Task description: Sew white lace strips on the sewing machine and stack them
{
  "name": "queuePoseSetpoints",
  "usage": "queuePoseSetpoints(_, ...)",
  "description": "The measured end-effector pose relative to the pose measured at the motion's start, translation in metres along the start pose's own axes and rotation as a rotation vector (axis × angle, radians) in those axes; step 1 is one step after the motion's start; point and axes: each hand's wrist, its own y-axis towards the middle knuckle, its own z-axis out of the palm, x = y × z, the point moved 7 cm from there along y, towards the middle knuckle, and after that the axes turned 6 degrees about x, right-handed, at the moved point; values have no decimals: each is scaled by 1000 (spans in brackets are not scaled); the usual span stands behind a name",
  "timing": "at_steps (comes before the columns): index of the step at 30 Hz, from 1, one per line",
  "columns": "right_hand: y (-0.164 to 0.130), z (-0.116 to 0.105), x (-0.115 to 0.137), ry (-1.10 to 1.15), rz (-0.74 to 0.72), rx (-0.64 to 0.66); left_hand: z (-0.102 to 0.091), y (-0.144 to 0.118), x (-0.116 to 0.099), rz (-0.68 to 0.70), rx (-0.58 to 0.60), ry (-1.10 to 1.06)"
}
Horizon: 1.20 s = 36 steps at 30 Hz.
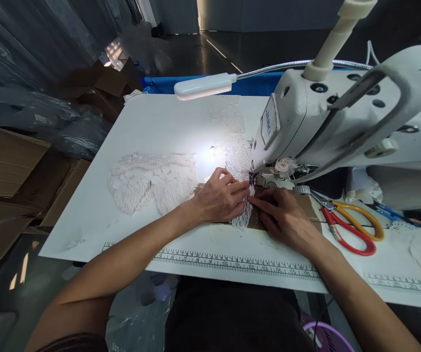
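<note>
White lace [246, 215] with a fringed end lies beneath the presser foot [256, 180] of a sewing machine [291, 112]. My left hand [225, 195] rests flat on this lace just left of the foot, fingers stretched out and slightly bent. From the right, my right hand [280, 212] pinches the lace's edge close to the needle area, its thumb and forefinger together. Part of the lace under my fingers is hidden. Further left, a scalloped white lace piece [155, 181] is spread on the white table [96, 230].
Scissors [353, 222] with red and yellow handles lie right of my right hand, beside blue-handled snips [393, 212]. A lamp [205, 87] on a flexible neck hangs above the table. A printed ruler [225, 261] runs along the front edge. Cardboard boxes [9, 161] stand at left.
</note>
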Motion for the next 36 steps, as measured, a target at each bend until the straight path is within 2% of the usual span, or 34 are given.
queuePoseSetpoints(6,8,-3,3,-42,15,-41,3,3,6,-41,38,55)
queuePoseSetpoints(13,16,-2,1,-104,61,-45,2,8,8,-104,-10,120)
queuePoseSetpoints(18,20,-2,5,-132,7,-47,1,9,8,-151,-67,207)
queuePoseSetpoints(23,9,-1,-7,26,98,-57,2,8,9,-155,-105,203)
queuePoseSetpoints(27,0,-13,-23,174,195,-33,1,7,11,-132,-89,168)
queuePoseSetpoints(32,-6,-38,-32,208,229,0,-8,6,14,-63,-13,160)
queuePoseSetpoints(36,-14,-40,-31,227,229,21,-19,-1,16,-19,-25,153)
